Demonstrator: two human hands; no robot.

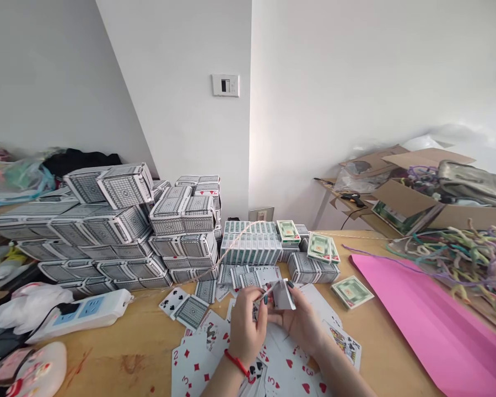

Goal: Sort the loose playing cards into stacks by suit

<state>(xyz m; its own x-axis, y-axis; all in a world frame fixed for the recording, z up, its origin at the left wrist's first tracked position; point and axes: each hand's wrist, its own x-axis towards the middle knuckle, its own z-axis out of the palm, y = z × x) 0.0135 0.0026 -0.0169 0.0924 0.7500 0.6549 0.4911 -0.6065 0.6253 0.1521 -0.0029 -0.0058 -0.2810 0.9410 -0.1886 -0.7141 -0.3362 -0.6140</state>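
Note:
Both hands meet above a spread of playing cards (196,355) on the wooden table. My right hand (300,317) is closed on a small grey-white piece (281,295), perhaps folded cards, held upright. My left hand (250,317), with a red string at the wrist, pinches something thin beside that piece; what it is I cannot make out. Loose cards lie face up and face down under and around the hands. Just behind them stands a row of green-and-white card boxes (251,242).
Stacked card bundles (124,226) rise at the back left. A white power strip (86,314) lies at left. Single green card boxes (351,291) and a pink sheet (421,325) are at right, with tangled coloured cords (471,259) and an open carton (409,198) beyond.

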